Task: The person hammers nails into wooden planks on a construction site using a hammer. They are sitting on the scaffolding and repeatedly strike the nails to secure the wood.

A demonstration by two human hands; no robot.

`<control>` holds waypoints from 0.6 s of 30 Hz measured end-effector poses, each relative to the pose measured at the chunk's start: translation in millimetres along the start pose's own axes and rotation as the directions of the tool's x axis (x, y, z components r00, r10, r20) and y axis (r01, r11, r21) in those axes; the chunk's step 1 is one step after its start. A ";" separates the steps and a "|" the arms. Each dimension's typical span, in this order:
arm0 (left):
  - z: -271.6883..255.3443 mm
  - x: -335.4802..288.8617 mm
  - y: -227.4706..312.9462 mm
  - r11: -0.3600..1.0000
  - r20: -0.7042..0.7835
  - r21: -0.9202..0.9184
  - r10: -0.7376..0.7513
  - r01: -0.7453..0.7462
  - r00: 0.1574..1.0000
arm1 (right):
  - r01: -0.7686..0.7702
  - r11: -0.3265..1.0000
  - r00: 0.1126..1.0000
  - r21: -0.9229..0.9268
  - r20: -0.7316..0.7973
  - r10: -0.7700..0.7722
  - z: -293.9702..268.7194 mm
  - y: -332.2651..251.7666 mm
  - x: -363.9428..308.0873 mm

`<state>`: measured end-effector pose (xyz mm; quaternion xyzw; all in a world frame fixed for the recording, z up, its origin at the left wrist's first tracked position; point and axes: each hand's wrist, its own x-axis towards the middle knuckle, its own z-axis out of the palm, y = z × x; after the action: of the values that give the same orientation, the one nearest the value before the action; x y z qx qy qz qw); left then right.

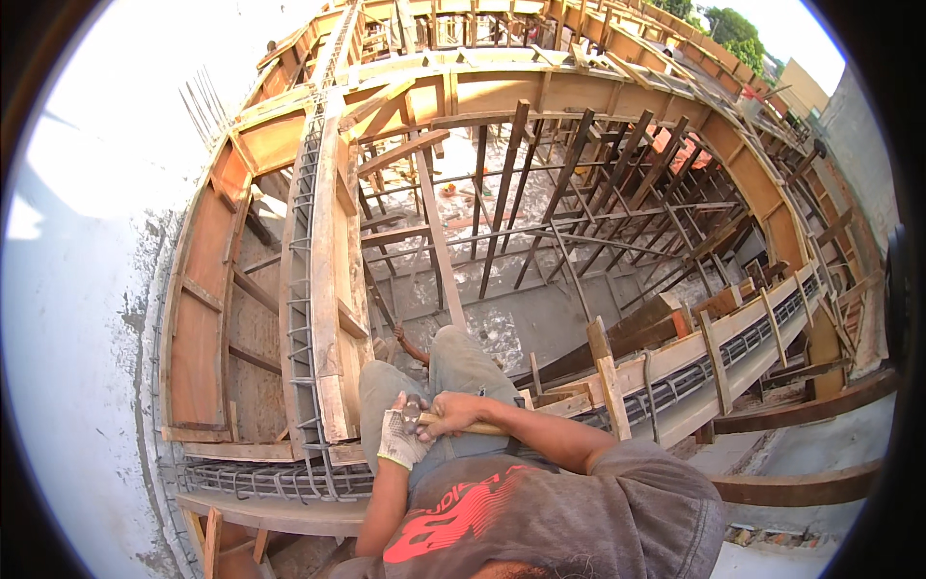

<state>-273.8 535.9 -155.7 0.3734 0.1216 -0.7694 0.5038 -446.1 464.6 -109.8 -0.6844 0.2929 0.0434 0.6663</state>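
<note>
A hammer with a grey metal head (413, 410) and a light wooden handle lies across my lap, its handle running off to the right under my forearm. My right hand (455, 413) is bare and closed round the handle close to the head. In a whitish knitted glove, my left hand (403, 439) is closed against the head, its bare fingertips beside the metal; what lies inside its palm is hidden. My knees (453, 362), in grey-green trousers, are bent just beyond both hands.
I sit above an open pit framed by timber formwork (492, 94). Steel rebar cages (307, 193) run inside the narrow forms. Several wooden props (506, 193) and crossbars fill the space below. A brown arm-like shape (413, 349) shows past my knees. A white wall (87, 338) stands left.
</note>
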 end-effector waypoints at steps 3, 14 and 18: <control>-3.9 -9.0 3.5 0.992 0.160 0.126 -0.039 0.019 0.986 | 0.133 0.991 0.990 0.016 0.034 -0.134 -1.9 -16.7 -22.4; -37.2 20.7 -6.0 0.960 0.388 -0.279 0.118 -0.006 0.914 | 0.095 0.946 0.904 -0.311 -0.370 -0.213 -11.0 -28.6 -43.7; -33.1 20.0 -19.9 0.927 0.495 -0.372 0.237 -0.043 0.836 | -0.074 0.991 0.918 0.110 -0.380 0.110 -10.3 -40.4 -47.5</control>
<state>-280.3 550.0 -196.3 0.0594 0.0824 -0.7692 0.6309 -470.1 468.9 -51.6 -0.6332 0.4518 -0.0744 0.6240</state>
